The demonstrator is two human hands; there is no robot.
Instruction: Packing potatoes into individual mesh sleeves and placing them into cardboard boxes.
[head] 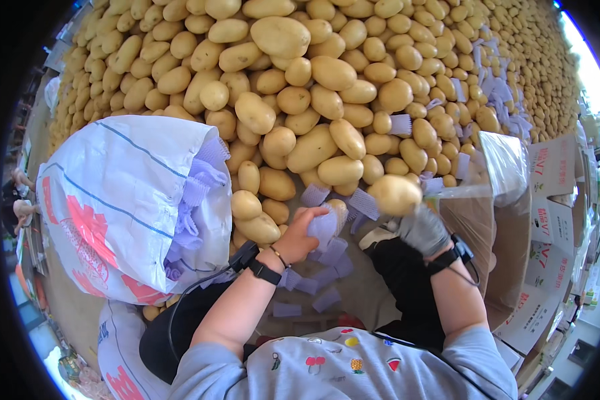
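My bare left hand (300,235) grips a lilac foam net sleeve (323,229). A potato (338,215) shows at the sleeve's far side, partly covered by netting. In my right hand (425,231), which wears a grey glove, is a large bare potato (395,194); both are blurred. More foam net sleeves (364,204) lie on the floor between my hands and below them. To the left, a white woven sack (125,175) lies on its side, its mouth full of lilac sleeves (192,200).
A high heap of loose potatoes (325,100) fills the far side. At right stands an open cardboard box (510,240) with a clear plastic liner (502,165), beside stacked printed cartons (552,220). Another white sack (122,345) lies at lower left. A person's hand (24,207) shows at the left edge.
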